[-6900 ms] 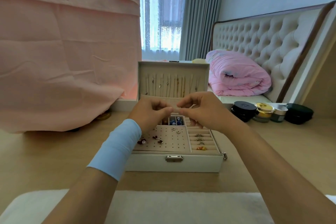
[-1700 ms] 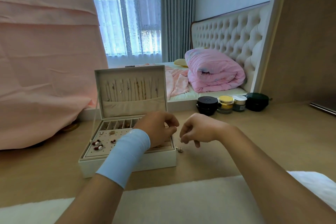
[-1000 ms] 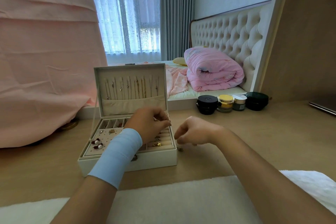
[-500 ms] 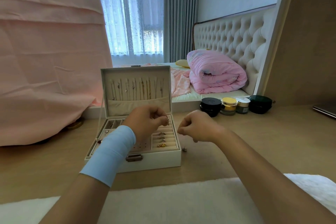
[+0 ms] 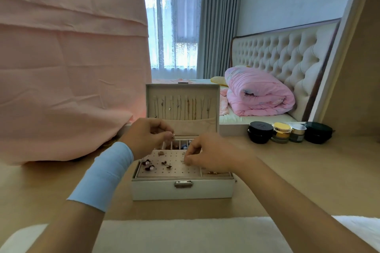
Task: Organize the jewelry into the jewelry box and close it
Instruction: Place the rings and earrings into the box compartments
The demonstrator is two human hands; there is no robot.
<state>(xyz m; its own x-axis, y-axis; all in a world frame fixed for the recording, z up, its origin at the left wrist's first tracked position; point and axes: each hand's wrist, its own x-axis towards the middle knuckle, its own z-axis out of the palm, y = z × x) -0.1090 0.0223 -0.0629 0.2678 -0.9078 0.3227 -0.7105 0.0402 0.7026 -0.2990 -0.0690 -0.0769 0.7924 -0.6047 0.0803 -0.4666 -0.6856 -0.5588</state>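
Both hands (image 5: 148,137) (image 5: 207,154) pinch tiny indistinct pieces (image 5: 173,135) over jewelry box (image 5: 183,190)

White jewelry box (image 5: 183,190) on counter (image 5: 287,181), lid (image 5: 182,94) open and upright, latch (image 5: 183,184) facing front. Row of necklaces (image 5: 185,107) hangs inside lid. Inside: perforated panel (image 5: 174,170) with dark earrings (image 5: 149,165) at left (pearl-tipped), rings (image 5: 211,173) in right slots, beads (image 5: 184,146) in rear compartments. The left hand (image 5: 148,137) pinches small gold piece (image 5: 173,135) above rear compartments. The right hand (image 5: 209,154) pinches what looks like a stud (image 5: 183,160) at the panel.
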